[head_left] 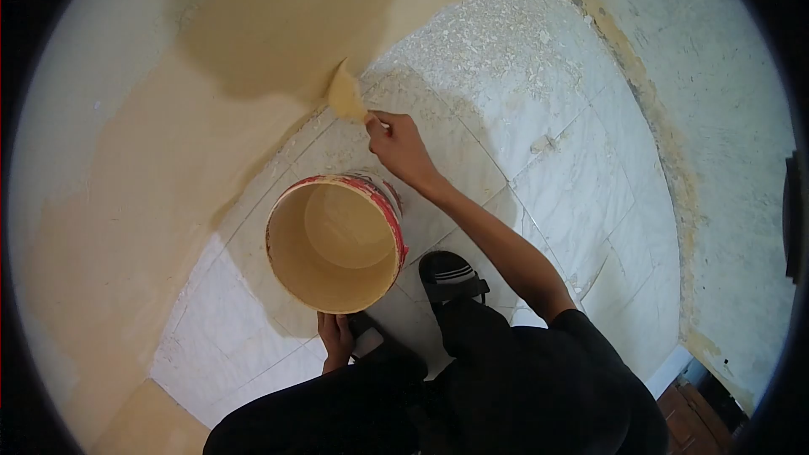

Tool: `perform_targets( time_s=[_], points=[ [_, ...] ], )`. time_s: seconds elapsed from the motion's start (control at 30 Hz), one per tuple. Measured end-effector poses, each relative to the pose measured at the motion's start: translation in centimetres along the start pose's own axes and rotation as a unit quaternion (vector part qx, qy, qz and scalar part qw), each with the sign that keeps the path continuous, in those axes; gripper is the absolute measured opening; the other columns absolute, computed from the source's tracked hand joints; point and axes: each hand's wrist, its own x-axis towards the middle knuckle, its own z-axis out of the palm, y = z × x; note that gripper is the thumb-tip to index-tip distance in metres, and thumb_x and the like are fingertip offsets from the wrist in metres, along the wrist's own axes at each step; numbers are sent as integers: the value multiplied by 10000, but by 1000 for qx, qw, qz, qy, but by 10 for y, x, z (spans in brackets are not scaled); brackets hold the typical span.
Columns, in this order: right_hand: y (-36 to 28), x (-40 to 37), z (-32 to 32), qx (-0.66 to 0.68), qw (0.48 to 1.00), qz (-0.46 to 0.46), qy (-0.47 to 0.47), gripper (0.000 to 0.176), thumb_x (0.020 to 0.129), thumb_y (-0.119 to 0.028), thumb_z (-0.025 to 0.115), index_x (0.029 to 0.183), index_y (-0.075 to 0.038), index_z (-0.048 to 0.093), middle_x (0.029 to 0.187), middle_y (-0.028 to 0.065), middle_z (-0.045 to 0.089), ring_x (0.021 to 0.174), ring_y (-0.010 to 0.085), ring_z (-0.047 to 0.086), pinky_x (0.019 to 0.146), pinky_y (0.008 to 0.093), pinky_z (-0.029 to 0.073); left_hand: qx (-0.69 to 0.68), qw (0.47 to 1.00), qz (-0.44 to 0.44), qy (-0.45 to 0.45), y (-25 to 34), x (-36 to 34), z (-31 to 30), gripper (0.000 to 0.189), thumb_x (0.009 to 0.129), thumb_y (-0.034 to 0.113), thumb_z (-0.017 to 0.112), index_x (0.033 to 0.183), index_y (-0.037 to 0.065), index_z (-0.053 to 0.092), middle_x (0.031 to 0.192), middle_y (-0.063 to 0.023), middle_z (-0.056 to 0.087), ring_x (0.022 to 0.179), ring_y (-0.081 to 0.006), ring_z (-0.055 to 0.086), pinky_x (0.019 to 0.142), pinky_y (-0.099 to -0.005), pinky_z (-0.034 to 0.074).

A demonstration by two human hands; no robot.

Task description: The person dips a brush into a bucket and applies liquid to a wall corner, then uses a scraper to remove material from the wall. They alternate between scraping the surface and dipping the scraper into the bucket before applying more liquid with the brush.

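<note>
My right hand [399,145] is closed round the handle end of a paintbrush [345,93], its wide head coated in beige. The brush head touches or lies very close to the low part of the beige wall [211,118]. Below it stands a bucket [286,265] with a red, paint-smeared rim and beige liquid [350,226] inside. My left hand [335,337] grips the bucket at its near side, fingers at the rim and the thumb hidden.
Marbled white tiles [581,194] cover the floor, with pale flakes [497,38] scattered at the far end. A second wall [733,118] rises on the right. My sandalled foot [451,274] is close beside the bucket. A brown object [695,417] shows at lower right.
</note>
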Motion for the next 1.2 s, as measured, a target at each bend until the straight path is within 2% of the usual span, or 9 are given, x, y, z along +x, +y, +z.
perform_targets(
  time_s=[0.2,0.4,0.47,0.6,0.7,0.93,1.07,1.1,1.2],
  points=[
    [-8,6,-57,-16,988,34,-148,276,931,-204,518,1067,-3,650,573,108,431,552,73,456,504,305,390,-44,997,-63,-6,-6,-4,1,331,980,210,416,1149,-36,560,1157,-240,545,1074,-409,523,911,-448,422],
    [-17,33,-67,-276,921,-153,-230,295,937,-249,528,1153,-75,628,621,184,557,520,284,564,523,395,431,-19,999,-21,21,-6,-2,1,314,982,183,406,1148,-37,557,1177,-242,535,1090,-409,514,929,-443,414],
    [-27,32,-67,-302,893,-181,-279,300,919,-261,535,1153,-85,601,691,209,621,656,400,610,596,490,483,-23,999,-31,3,-5,-2,0,317,980,180,410,1153,-43,553,1197,-248,525,1110,-412,507,944,-443,408],
    [-12,51,-66,-339,868,-266,-248,303,934,-257,520,1176,-91,597,682,196,610,602,380,593,568,468,474,-37,999,-34,11,-6,-2,1,317,977,171,406,1156,-48,549,1206,-252,519,1125,-413,499,956,-445,400],
    [-16,83,-92,-469,831,-218,-206,313,936,-267,509,1185,-98,594,729,209,622,653,384,606,604,478,493,-21,999,-35,3,-12,-4,1,315,973,166,407,1157,-48,547,1200,-254,519,1117,-412,501,951,-450,401],
    [-37,93,-177,-526,830,-183,-30,306,926,-220,480,1162,-57,588,711,211,628,654,395,615,576,493,488,-34,999,-29,13,-15,-5,2,312,968,169,412,1153,-40,551,1198,-251,522,1111,-411,504,943,-454,404],
    [-35,61,-150,-411,874,-196,-168,338,923,-186,524,1243,-86,567,748,232,598,629,366,587,584,432,476,-38,999,-19,17,-13,-7,4,311,965,179,432,1135,-47,560,1174,-248,535,1072,-412,517,916,-459,415],
    [-26,59,-134,-437,839,-224,-234,319,921,-181,530,1226,-97,574,732,216,608,631,365,593,590,446,477,-45,998,-32,10,-15,-7,2,318,967,188,432,1137,-48,561,1173,-250,536,1072,-415,517,914,-462,415],
    [-35,49,-85,-383,855,-236,-257,302,919,-228,531,1188,-103,588,688,193,608,644,380,598,600,481,479,-17,1000,-15,-5,-15,-5,2,346,979,217,415,1148,-49,557,1177,-255,534,1077,-426,514,914,-464,414]
  ],
)
